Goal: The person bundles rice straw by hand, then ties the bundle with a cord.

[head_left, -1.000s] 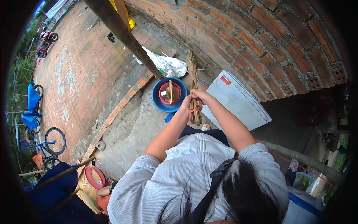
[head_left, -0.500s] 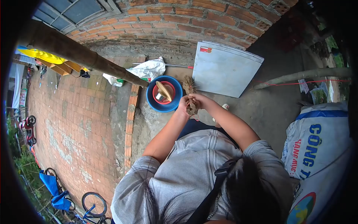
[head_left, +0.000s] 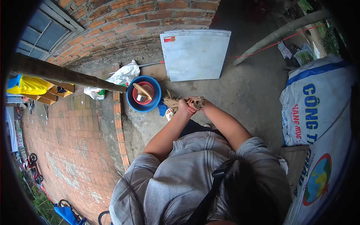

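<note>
A bundle of dry, brown, straw-like fibres (head_left: 171, 102) is held in front of my body. My left hand (head_left: 185, 107) is closed around its middle, and frayed ends stick out to the left. Close beside it, my right hand (head_left: 200, 105) grips the bundle's right end, its fingers partly hidden. Just left of the hands stands a blue basin (head_left: 132, 104) on the ground. Inside it is a red basin (head_left: 151, 91) holding a tan flat piece (head_left: 142, 90) and a shiny metal container (head_left: 141, 98).
A white panel (head_left: 197, 56) stands near the brick wall (head_left: 150, 17). At the left, a bamboo pole (head_left: 71, 75) slants past a white sack (head_left: 125, 73). Large printed sacks (head_left: 300, 108) are piled at the right. A low brick edging (head_left: 119, 131) borders the paving.
My view and body have turned right, so the basins and panel appear farther left. The fibre bundle has gone from upright to nearly sideways in my hands. A light shoe now shows beneath them.
</note>
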The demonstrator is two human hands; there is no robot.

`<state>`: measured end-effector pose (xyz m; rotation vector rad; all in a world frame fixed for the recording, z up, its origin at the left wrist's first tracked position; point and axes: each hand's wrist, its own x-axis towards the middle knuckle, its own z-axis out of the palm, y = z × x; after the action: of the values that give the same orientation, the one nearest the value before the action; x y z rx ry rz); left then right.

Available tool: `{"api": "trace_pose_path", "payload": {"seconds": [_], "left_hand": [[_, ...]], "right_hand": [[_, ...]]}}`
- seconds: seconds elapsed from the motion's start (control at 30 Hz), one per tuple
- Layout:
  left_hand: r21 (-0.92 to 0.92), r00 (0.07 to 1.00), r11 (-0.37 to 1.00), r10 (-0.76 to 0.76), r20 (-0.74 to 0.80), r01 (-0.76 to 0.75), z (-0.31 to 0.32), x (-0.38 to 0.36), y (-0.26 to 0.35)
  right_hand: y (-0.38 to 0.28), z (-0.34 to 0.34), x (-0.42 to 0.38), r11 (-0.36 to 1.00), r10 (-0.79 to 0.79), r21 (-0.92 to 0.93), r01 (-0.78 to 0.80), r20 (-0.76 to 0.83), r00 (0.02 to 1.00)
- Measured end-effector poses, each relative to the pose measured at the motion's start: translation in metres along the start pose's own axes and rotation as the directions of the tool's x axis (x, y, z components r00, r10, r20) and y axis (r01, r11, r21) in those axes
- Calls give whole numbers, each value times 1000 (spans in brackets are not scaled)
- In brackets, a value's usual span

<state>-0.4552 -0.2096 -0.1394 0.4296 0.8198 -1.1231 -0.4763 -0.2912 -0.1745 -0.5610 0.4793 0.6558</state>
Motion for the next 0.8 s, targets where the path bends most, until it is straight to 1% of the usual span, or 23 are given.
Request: {"api": "trace_pose_path", "payload": {"seconds": [0.03, 0.07, 0.13, 0.17, 0.23, 0.27, 0.33, 0.37, 0.4, 0.43, 0.47, 0.5, 0.53, 0.57, 0.6, 0.63, 0.67, 0.7, 0.73, 0.77, 0.8], "left_hand": [[-14, 995, 998, -55, -83, 54, -10, 22, -18], [-13, 995, 998, -56, -80, 55, -9, 30, -41], [57, 980, 987, -140, -140, 149, -9, 45, -91], [63, 979, 986, -145, -145, 156, -4, 53, -114], [198, 971, 968, -110, -213, 153, 4, 68, -155], [200, 967, 966, -120, -223, 166, 7, 73, -169], [446, 960, 851, -221, -173, 276, 12, 84, -192], [418, 935, 848, -356, -11, 327, 3, 92, -195], [430, 933, 840, -359, -21, 333, -4, 99, -197], [389, 836, 827, -508, 207, 406, -11, 109, -197], [363, 672, 794, -606, 425, 487, -6, 103, -198], [149, 715, 807, -578, 393, 571, -8, 92, -203], [105, 714, 816, -553, 430, 568, -2, 71, -202], [23, 770, 829, -530, 355, 559, -4, 65, -198], [80, 718, 804, -566, 405, 589, -2, 52, -189], [55, 697, 776, -592, 405, 628, 0, 40, -184], [51, 760, 824, -542, 360, 564, -10, 46, -177], [24, 841, 866, -490, 230, 499, -9, 42, -172], [14, 900, 905, -425, 91, 426, -5, 39, -170], [27, 896, 899, -438, 73, 437, -4, 39, -174], [86, 936, 933, -352, 18, 349, -1, 39, -177]], "right_hand": [[7, -12, -15, 999, -22, 32, 21, 13, 1000], [14, -24, -34, 997, -46, 57, 45, 8, 999], [27, -50, -75, 988, -105, 112, 105, -2, 994], [33, -63, -99, 981, -143, 129, 145, -24, 989], [42, -88, -141, 962, -218, 150, 228, -78, 973], [47, -100, -159, 948, -263, 155, 280, -117, 958], [53, -122, -188, 910, -357, 138, 390, -214, 909], [59, -137, -197, 886, -400, 128, 445, -272, 875], [64, -150, -202, 866, -431, 103, 490, -345, 834], [78, -200, -182, 844, -470, -5, 537, -491, 734], [72, -185, -195, 836, -475, 4, 549, -495, 727], [67, -167, -203, 872, -393, 5, 489, -587, 708], [63, -150, -205, 904, -304, 19, 426, -671, 676], [68, -152, -194, 901, -291, 62, 429, -646, 705], [73, -147, -184, 885, -320, 83, 458, -606, 728], [76, -144, -178, 890, -298, 171, 423, -485, 822], [77, -137, -172, 896, -285, 204, 393, -412, 865], [79, -146, -161, 924, -207, 299, 237, -130, 970], [83, -137, -152, 917, -305, 279, 286, 29, 952], [82, -139, -152, 921, -296, 297, 253, 109, 949], [80, -139, -151, 923, -291, 313, 223, 191, 938]]}}
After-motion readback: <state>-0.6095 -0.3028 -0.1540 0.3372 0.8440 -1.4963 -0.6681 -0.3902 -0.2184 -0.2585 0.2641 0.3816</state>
